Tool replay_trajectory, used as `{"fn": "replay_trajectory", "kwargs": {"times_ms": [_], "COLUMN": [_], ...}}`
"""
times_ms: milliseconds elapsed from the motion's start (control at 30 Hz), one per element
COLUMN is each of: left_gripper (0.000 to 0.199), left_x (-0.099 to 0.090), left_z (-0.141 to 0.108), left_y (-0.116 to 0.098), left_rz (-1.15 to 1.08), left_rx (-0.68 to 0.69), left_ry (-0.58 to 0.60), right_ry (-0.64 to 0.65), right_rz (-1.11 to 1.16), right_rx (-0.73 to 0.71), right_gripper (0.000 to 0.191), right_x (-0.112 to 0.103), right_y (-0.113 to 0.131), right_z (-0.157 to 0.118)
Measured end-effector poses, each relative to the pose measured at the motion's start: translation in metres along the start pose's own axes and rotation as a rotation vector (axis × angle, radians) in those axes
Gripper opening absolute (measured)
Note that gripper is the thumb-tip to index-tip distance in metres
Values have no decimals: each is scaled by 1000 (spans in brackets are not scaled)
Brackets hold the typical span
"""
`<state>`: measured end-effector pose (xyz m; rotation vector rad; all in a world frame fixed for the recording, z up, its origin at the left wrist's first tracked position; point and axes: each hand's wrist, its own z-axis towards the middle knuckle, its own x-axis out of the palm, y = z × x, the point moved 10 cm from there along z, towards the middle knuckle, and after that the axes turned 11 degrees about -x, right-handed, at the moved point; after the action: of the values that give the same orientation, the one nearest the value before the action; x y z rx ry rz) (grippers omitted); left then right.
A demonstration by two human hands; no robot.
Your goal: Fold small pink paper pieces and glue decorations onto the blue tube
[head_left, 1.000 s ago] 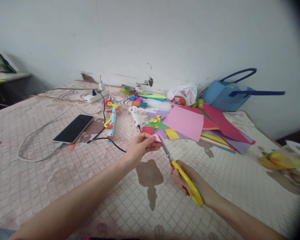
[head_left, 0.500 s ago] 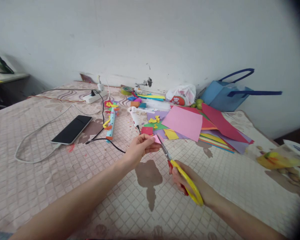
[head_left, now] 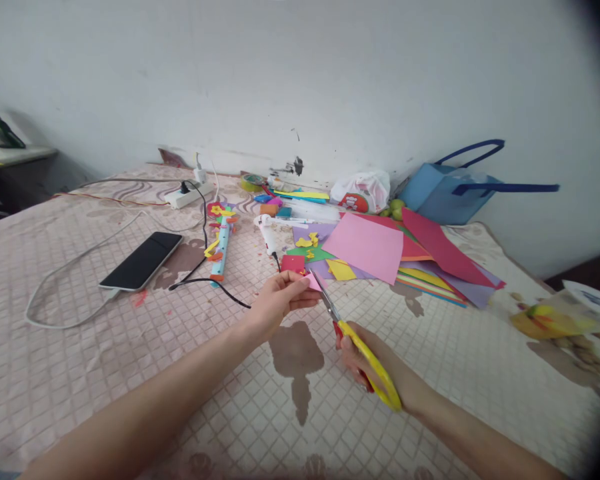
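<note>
Between the thumb and fingers of my left hand (head_left: 283, 297) is a small piece of pink paper (head_left: 315, 283). My right hand (head_left: 365, 357) grips the scissors (head_left: 373, 363) by their yellow and red handles. The scissor blades point away from me and meet the right side of the pink piece; they look nearly closed. Just beyond my left fingers lies a red square (head_left: 293, 264), partly covered by the hand. A white glue gun (head_left: 267, 237) rests behind it, its black cord running toward my left hand.
Coloured paper sheets (head_left: 365, 247) are spread at the right, with yellow scraps (head_left: 307, 240) beside them. A decorated light-blue strip (head_left: 222, 250), a charging phone (head_left: 141, 261) and a power strip (head_left: 187, 195) are on the left. A blue bag (head_left: 445, 193) and a plastic bag (head_left: 363, 192) stand by the wall.
Both hands stay in nearly the same place, still holding the pink paper and the scissors. The scissor handles look slightly closer together. The whole view has shifted very slightly.
</note>
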<state>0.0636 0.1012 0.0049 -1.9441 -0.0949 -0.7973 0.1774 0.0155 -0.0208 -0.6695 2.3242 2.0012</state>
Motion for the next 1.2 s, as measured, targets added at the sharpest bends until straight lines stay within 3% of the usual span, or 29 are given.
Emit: {"fn": "replay_trajectory", "kwargs": {"times_ms": [167, 300, 400, 500, 600, 767, 833, 900, 967, 1067, 1200], "left_gripper": [18, 18, 18, 19, 20, 23, 24, 25, 24, 21, 19], "left_x": [-2, -16, -33, -47, -51, -50, -50, -49, -47, -46, -45], "left_z": [0, 2, 4, 5, 6, 7, 8, 8, 8, 7, 7], "left_y": [1, -7, -21, -33, -38, -36, -35, -36, -35, -33, -33], "left_rz": [12, 17, -23, -56, -51, 7, 20, 29, 40, 49, 39], "left_rx": [1, 22, 79, 136, 141, 88, 73, 68, 63, 41, 40], "left_ry": [-11, -106, -204, -260, -274, -270, -259, -246, -237, -247, -239], "right_ry": [-13, -38, -77, -90, -56, 74, 140, 182, 160, 60, -26], "right_rz": [-66, -194, -469, -830, -1026, -988, -916, -883, -899, -872, -807], "right_rx": [46, 20, -113, -111, -131, -200, -229, -236, -257, -359, -448], "right_gripper": [30, 30, 25, 30, 34, 31, 36, 27, 13, 12, 13], "right_x": [0, -14, -34, -51, -55, -53, -53, -54, -56, -51, -34], "right_y": [-1, 1, 13, 13, 11, 8, 13, 21, 33, 54, 58], "right_z": [1, 6, 6, -1, -7, -20, -25, -25, -14, 23, 80]}}
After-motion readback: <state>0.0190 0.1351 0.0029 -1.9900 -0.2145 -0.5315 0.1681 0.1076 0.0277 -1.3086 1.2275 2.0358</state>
